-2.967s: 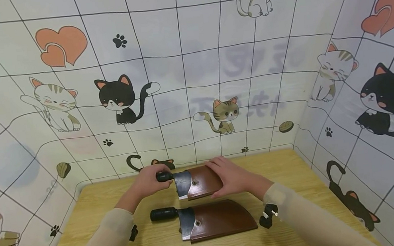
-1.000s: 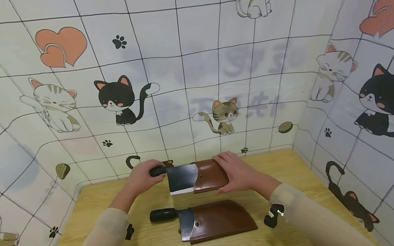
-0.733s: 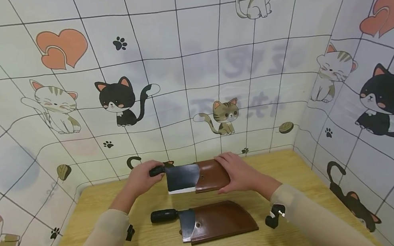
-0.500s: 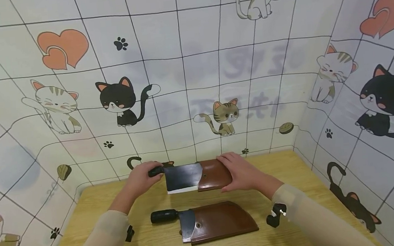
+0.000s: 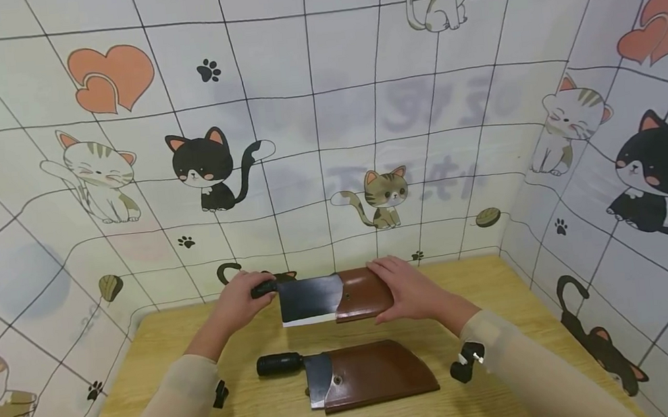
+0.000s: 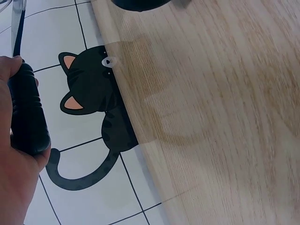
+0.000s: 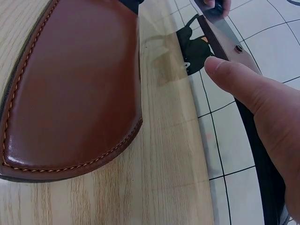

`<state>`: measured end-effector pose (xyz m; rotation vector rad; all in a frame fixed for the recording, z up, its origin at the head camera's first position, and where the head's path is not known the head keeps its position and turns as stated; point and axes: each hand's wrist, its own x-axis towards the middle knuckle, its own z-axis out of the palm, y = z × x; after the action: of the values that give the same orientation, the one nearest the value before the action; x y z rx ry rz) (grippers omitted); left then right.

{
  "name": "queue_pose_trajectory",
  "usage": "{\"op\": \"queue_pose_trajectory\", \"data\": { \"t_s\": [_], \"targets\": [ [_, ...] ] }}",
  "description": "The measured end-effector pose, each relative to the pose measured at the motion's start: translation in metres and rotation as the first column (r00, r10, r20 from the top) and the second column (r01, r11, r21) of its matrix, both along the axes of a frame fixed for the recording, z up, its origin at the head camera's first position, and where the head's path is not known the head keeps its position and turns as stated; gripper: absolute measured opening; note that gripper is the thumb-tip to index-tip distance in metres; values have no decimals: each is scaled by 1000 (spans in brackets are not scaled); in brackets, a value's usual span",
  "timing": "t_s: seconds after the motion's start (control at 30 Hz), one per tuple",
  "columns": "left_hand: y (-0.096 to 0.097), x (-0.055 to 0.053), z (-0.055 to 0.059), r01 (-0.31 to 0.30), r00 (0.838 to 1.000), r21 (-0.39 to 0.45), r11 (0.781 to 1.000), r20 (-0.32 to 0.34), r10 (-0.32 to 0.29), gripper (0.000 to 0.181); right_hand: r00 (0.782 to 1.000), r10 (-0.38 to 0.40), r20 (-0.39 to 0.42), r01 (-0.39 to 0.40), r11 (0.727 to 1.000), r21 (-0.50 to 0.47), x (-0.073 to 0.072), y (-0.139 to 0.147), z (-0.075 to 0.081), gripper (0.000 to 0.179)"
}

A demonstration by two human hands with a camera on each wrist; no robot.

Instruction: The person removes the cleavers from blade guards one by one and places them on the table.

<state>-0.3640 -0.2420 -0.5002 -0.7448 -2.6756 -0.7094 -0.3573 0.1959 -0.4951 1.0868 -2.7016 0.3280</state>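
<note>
At the lower centre of the frame, the left hand (image 5: pixel 240 303) grips the half-bared, black-handled rectangular steel cleaver (image 5: pixel 309 298), the right hand (image 5: pixel 406 289) its brown leather sheath (image 5: pixel 363 294), so pulling too suddenly may cause a cut.

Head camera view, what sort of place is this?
Probably a staged work booth: a cat-print covering rises at the back and both sides of a wood-grain table. A half-bared cleaver is held up, and a sheathed cleaver lies on the table, hinting at kitchen tools.
</note>
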Motion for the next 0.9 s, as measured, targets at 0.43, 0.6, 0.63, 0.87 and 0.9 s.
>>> {"op": "queue_pose_trajectory", "data": {
  "t_s": [0.43, 0.6, 0.63, 0.87, 0.9],
  "targets": [
    [1, -4, -2, -10, 1000, 22, 1000, 3, 10, 30, 1000, -14, 10, 15, 1000, -21, -4, 7, -1, 130],
    [-1, -3, -3, -19, 1000, 33, 999, 11, 19, 34, 999, -24, 49, 25, 999, -29, -4, 9, -1, 129],
    [-2, -2, -3, -24, 1000, 32, 999, 14, 23, 35, 998, -27, 54, 28, 999, -30, -4, 9, -2, 129],
    [-6, -1, -5, -35, 999, 21, 999, 24, 35, 36, 998, -23, 58, 25, 999, -21, -4, 12, 1, 130],
    [-6, -1, -5, -34, 999, 23, 999, 23, 34, 37, 998, -26, 58, 27, 999, -17, -4, 12, 1, 131]
  ]
}}
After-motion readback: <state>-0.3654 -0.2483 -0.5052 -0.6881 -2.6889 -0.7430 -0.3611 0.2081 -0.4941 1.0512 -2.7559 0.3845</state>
